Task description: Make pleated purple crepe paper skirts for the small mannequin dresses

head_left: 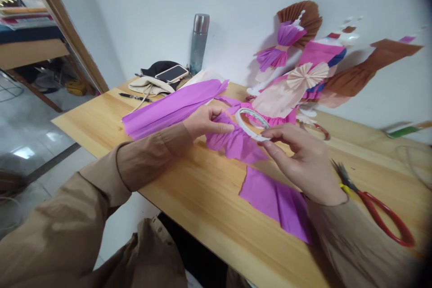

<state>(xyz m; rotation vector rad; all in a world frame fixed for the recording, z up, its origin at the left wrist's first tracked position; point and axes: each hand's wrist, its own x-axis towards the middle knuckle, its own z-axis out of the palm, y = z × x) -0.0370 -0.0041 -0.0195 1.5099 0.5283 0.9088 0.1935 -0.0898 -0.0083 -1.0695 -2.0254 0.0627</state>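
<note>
My left hand (pixel 205 122) pinches a crumpled piece of purple crepe paper (pixel 236 144) just above the wooden table (pixel 189 189). My right hand (pixel 299 159) grips a white roll of tape (pixel 251 122) by its near rim, right beside the pinched paper. A flat purple paper piece (pixel 276 200) lies under my right wrist. A long folded purple crepe sheet (pixel 172 107) stretches behind my left hand.
Red-handled scissors (pixel 378 207) lie at the right. Paper fans and pink, purple and brown paper decorations (pixel 303 72) lean on the wall behind. A metal bottle (pixel 199 42), a phone (pixel 171 73) on a bag and a pen (pixel 135 97) sit at the back left.
</note>
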